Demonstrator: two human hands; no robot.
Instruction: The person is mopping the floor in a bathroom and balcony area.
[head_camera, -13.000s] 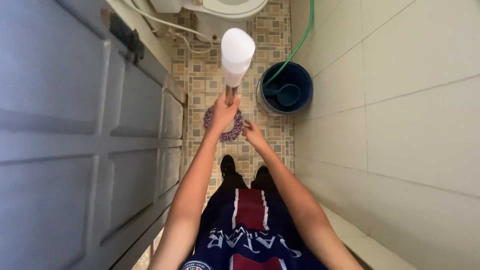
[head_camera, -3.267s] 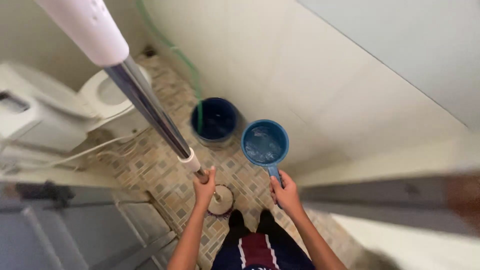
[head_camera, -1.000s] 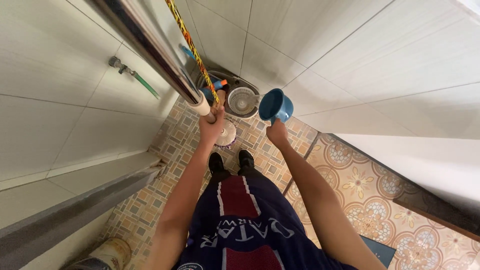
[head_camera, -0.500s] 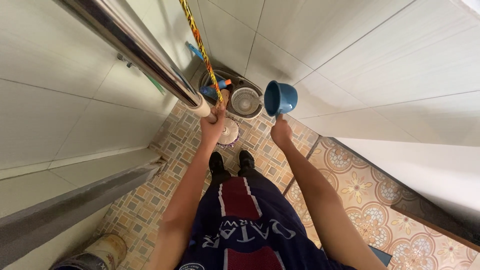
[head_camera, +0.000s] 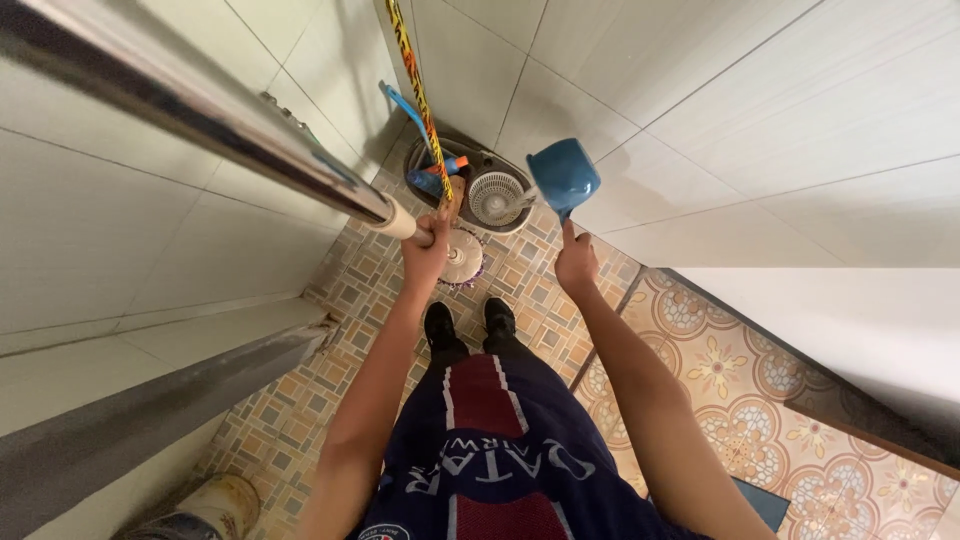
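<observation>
The steel mop handle (head_camera: 200, 125) is gripped in the closed left hand (head_camera: 428, 250), just below its white collar; the round mop head (head_camera: 462, 256) rests on the patterned floor tiles (head_camera: 340, 330) ahead of the black shoes (head_camera: 470, 322). The blue water dipper (head_camera: 565, 175) is held by its handle in the closed right hand (head_camera: 577, 265), raised and tilted near the mop bucket (head_camera: 480, 190) in the corner.
</observation>
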